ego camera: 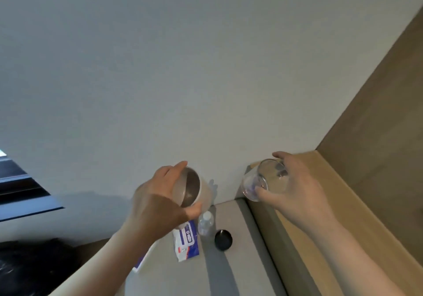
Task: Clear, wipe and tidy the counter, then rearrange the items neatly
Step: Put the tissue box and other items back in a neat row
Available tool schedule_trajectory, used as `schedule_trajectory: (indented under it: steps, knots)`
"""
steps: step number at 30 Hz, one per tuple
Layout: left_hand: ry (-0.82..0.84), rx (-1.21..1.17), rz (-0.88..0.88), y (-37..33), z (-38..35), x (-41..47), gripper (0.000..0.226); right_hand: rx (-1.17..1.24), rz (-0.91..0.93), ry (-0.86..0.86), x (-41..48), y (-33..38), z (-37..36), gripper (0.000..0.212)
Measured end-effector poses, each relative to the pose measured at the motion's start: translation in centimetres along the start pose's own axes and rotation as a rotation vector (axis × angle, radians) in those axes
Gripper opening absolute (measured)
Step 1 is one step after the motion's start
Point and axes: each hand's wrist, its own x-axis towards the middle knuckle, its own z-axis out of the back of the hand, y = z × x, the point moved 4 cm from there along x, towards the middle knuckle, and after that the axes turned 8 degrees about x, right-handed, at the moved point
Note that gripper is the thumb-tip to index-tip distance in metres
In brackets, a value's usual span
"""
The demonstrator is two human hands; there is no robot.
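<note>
Head cam: both hands were full, left hand point(158, 206) gripped the mug point(204, 196), right hand point(295, 188) held the glass point(257, 181), counter point(251, 250) lay right below the left one.

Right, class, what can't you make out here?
Head view:
White-and-blue packet: top hidden by left hand and its beige bowl, print too small.
Clear drinking glass: one side covered by right hand.
Black shape, bottom left: blurred, cut by frame edge.
Small clear plastic bottle: label too small.
</note>
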Motion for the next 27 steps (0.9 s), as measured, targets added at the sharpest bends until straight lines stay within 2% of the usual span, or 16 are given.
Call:
schedule_trajectory:
  steps: [5, 12, 16, 19, 27]
  knots:
    - [-0.034, -0.045, -0.193, -3.8, 4.4, -0.1, 0.086, 0.026, 0.009, -0.18, -4.8, 3.5, 5.9, 0.089]
    - [0.039, -0.112, -0.505, -12.5, 4.8, -2.2, 0.089, 0.002, -0.134, -0.385, -14.9, 4.2, 12.3, 0.08]
    - [0.101, -0.167, -0.656, -17.9, 4.4, -5.3, 0.093, -0.038, -0.227, -0.524, -20.9, 3.6, 16.4, 0.082]
    - [0.136, -0.167, -0.769, -22.1, 3.9, -8.2, 0.091, -0.058, -0.284, -0.616, -26.2, 2.7, 19.5, 0.072]
    - [0.202, -0.182, -1.038, -32.8, 0.7, -19.3, 0.086, -0.103, -0.512, -0.765, -41.9, -2.7, 25.3, 0.074]
